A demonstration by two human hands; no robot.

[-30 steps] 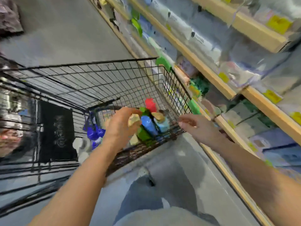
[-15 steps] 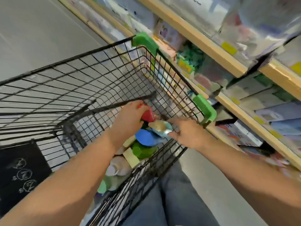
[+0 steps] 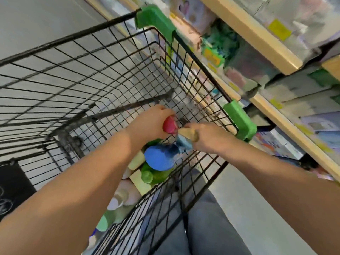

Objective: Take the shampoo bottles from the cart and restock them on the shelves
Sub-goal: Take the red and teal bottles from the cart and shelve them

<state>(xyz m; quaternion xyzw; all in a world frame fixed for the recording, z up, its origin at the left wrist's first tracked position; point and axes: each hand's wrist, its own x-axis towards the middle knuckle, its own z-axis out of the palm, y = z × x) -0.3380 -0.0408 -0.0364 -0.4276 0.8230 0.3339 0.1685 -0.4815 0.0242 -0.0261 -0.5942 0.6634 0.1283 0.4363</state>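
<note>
Both my hands are inside the black wire cart [image 3: 114,57], at its near right corner. My left hand [image 3: 149,124] is closed around a bottle with a red cap [image 3: 169,125]. My right hand [image 3: 211,138] grips a pale blue bottle with a tan cap [image 3: 185,138]. Just below them stand a bottle with a blue cap [image 3: 158,158], a green bottle [image 3: 152,174] and several pale cream, pink and green bottles [image 3: 127,196] along the cart's near wall. Wooden shelves [image 3: 257,34] packed with goods run along the right.
Green plastic corner guards [image 3: 239,122] cap the cart's right rim. A black folded child-seat flap [image 3: 14,181] sits at the left. Grey floor [image 3: 46,21] lies beyond the cart. My legs in blue jeans [image 3: 207,227] stand between the cart and the shelves.
The view has moved closer over the cart. My right hand went from reaching in to gripping the tan-capped bottle; my left hand moved from the cream bottles onto the red-capped one.
</note>
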